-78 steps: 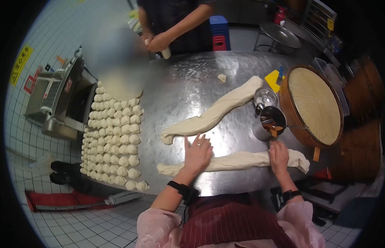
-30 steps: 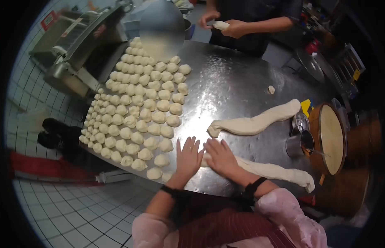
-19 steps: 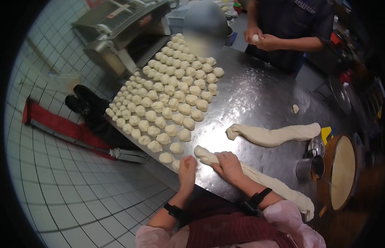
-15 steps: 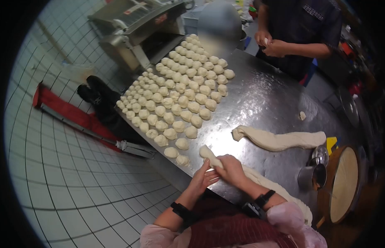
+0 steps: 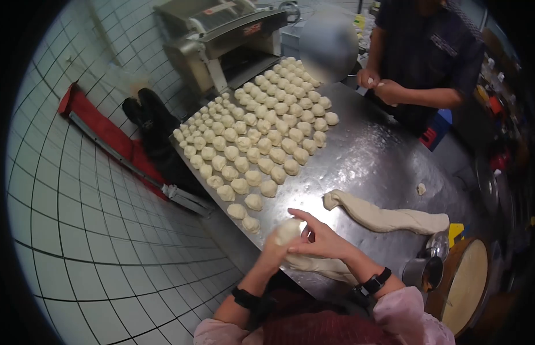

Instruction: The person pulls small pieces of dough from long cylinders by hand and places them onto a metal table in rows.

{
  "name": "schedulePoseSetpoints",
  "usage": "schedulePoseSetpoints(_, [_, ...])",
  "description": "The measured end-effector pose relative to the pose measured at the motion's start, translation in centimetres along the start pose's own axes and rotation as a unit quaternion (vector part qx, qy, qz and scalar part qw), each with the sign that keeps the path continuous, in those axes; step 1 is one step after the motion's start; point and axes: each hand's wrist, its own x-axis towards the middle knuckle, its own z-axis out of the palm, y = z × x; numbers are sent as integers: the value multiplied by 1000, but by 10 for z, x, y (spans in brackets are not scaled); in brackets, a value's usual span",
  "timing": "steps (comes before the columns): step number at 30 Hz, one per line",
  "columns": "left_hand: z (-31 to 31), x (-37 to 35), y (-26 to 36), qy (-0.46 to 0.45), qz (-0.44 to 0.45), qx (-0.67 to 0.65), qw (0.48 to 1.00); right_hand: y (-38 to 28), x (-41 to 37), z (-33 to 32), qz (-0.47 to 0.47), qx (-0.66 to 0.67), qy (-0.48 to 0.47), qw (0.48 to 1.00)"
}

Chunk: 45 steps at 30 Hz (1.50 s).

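From my end, left hand (image 5: 272, 252) holds a dough piece (image 5: 289, 231), blurry; right hand (image 5: 322, 240) beside it, fingers spread. Dough log (image 5: 322, 266) lies on the table (image 5: 365, 158) below the right wrist, nearer that hand, long axis roughly left-right.

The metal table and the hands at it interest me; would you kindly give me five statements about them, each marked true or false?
1. The left hand holds a piece of dough. True.
2. The dough balls are scattered over the floor. False: they lie in rows on the metal table.
3. Both of the person's wrists bear dark bands. True.
4. The co-worker's hands are pressed flat on the tabletop. False: they are raised, close together.
5. The metal pot stands beside a round wooden-rimmed container. True.
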Motion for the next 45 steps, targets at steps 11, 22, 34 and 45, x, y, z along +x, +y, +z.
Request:
schedulePoseSetpoints(11, [-32, 7, -53, -2, 86, 104, 991, -6, 35, 30, -28, -113, -6, 993])
schedulePoseSetpoints(22, [-46, 5, -47, -76, 7, 85, 993, 9, 37, 48, -64, -181, 8, 981])
schedulePoseSetpoints(34, [-53, -25, -48, -3, 17, -92, 996, 45, 88, 56, -22, -160, 51, 986])
schedulePoseSetpoints(45, [-45, -10, -48, 62, -1, -245, 968, 66, 94, 56, -17, -185, 53, 981])
